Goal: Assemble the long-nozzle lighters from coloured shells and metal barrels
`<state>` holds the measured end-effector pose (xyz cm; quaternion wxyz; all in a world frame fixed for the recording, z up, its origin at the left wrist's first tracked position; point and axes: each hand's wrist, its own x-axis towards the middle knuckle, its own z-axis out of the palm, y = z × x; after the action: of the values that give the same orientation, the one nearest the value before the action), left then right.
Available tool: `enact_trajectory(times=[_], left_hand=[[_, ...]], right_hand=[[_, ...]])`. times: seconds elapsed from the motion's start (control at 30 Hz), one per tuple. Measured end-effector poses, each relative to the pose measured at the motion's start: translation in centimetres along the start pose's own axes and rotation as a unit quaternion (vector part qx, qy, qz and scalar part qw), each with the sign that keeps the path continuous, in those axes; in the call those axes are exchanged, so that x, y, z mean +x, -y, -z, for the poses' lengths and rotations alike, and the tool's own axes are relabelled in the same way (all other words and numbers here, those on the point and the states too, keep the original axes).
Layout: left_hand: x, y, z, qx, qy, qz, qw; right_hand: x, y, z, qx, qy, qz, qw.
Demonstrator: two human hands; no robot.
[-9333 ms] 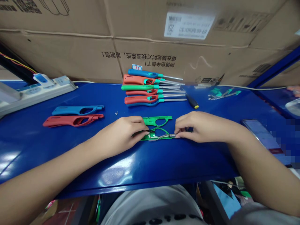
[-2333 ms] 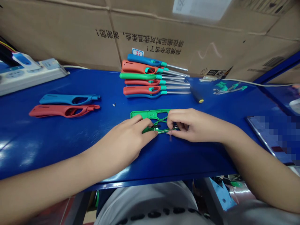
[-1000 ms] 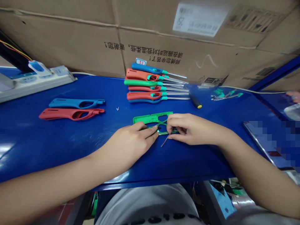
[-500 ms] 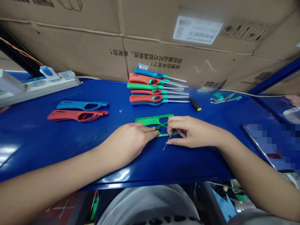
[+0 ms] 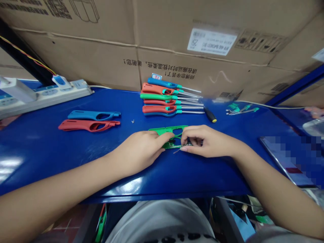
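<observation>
Two green lighter shell halves [image 5: 162, 131] lie side by side in the middle of the blue table, the nearer one partly covered by my hands. My left hand [image 5: 145, 148] is closed on the nearer half's left part, thumb on top and fingertips at its near edge. At that half's right end, my right hand [image 5: 196, 140] pinches a thin wire [image 5: 176, 151], whose loose end points toward me. Thin wires and a small dark part sit inside the nearer shell between my hands.
Assembled lighters [image 5: 159, 109] are stacked behind, beside a black screwdriver [image 5: 210, 115]. Blue [image 5: 88, 115] and red [image 5: 81, 125] shells and tiny screws [image 5: 133, 121] lie left. Trigger parts [image 5: 241, 108] and a tablet [image 5: 291, 162] are right; a power strip [image 5: 45, 98] is at the far left.
My left thumb and fingers have shifted to grip the nearer shell's edge. The wire at my right hand has drawn closer to the shell, with less of it hanging out. The view has shifted slightly.
</observation>
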<state>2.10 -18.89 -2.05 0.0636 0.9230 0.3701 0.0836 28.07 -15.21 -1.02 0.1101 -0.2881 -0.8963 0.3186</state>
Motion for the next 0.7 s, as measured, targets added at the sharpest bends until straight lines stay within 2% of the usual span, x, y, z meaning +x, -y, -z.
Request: enact_trajectory(times=[0.1,0.2,0.27,0.33,0.37,0.47,0.6,0.7], left_hand=[[-0.2,-0.1,-0.2,0.029,-0.024,-0.043,0.998],[-0.2,-0.2,-0.5,0.035,-0.036,-0.050,0.997],[-0.1,-0.2,-0.7,0.034,-0.036,-0.059,0.997],[-0.1,-0.2,-0.9,0.035,-0.038,-0.071,0.996],[0.0,-0.1,-1.0,0.035,-0.042,-0.076,0.996],[-0.1,0.0,-1.1,0.026,-0.054,-0.085,0.995],[-0.1,-0.1,-1.0,0.011,-0.055,-0.088,0.995],[0.0,-0.1,-0.9,0.009,-0.055,-0.084,0.995]], right_hand=[[0.0,-0.7,0.4,-0.013,-0.070,-0.011,0.997],[-0.4,-2.0,1.8,-0.087,-0.178,-0.075,0.977],[-1.1,-3.3,3.2,-0.158,-0.246,-0.153,0.944],[-2.1,-4.9,4.9,-0.229,-0.294,-0.257,0.892],[-2.8,-5.8,5.8,-0.256,-0.307,-0.307,0.864],[-4.7,-8.9,7.7,-0.292,-0.270,-0.439,0.806],[-6.2,-12.0,8.6,-0.292,-0.266,-0.500,0.771],[-6.6,-13.0,8.5,-0.293,-0.275,-0.524,0.751]])
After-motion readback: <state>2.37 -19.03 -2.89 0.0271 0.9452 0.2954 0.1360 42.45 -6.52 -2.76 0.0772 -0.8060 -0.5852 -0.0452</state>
